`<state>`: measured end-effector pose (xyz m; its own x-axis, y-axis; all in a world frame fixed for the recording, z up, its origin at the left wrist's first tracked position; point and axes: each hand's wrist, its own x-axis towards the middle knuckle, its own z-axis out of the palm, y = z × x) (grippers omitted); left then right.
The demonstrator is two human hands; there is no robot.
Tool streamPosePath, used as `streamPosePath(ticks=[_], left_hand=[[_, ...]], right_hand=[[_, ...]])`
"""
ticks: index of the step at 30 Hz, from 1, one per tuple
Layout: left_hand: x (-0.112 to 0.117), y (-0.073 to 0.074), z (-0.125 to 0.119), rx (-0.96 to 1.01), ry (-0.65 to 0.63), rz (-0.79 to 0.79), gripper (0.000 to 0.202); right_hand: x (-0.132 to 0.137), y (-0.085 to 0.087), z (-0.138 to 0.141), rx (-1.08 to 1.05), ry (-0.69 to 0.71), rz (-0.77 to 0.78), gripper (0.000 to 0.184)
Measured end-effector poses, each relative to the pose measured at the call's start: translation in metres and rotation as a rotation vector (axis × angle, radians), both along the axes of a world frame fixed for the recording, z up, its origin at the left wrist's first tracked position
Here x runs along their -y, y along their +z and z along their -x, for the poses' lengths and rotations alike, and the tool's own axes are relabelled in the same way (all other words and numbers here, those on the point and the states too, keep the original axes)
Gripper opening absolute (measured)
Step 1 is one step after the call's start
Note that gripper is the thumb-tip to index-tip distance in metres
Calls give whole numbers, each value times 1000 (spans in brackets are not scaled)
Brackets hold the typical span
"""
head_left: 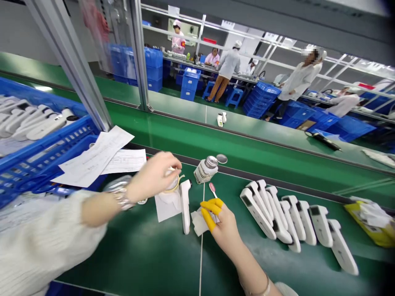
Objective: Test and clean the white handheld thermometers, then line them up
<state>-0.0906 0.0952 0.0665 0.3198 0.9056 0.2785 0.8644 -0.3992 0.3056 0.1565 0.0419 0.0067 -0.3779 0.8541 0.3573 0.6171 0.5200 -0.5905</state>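
My left hand (156,174) is closed around a small round roll, probably tape (173,186), held just above a white paper square (166,205). Beside it a white handheld thermometer-like device (185,205) lies on the green bench. My right hand (220,224), with yellow finger cots on two fingers, pinches a small white wipe (199,222). A thin tool with a pink tip (212,189) lies just above that hand. An open small bottle (205,169) stands behind, its lid (221,158) next to it.
A row of several white devices (293,222) lies at right. A blue crate (40,152) holding more devices stands at left, with paper sheets (98,158) on its edge. A yellow box (372,224) is far right. Other workers stand beyond the green conveyor (247,148).
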Motion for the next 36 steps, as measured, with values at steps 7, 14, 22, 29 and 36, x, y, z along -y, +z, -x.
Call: streamPosePath(ticks=[7, 14, 22, 29, 36], left_hand=[[-32, -62, -30, -125, 56, 48, 17], [-23, -57, -22, -132, 42, 7, 21], [-3, -43, -20, -154, 8, -33, 19], [2, -41, -20, -128, 19, -66, 18], [8, -40, -19, -90, 1, -101, 18]], right_hand=[[-29, 18, 15, 226, -50, -63, 20], [-68, 28, 51, 437, -55, -68, 26], [-71, 28, 77, 601, -6, -120, 25], [-70, 33, 76, 613, 1, -133, 18], [-67, 32, 72, 503, -14, -95, 12]])
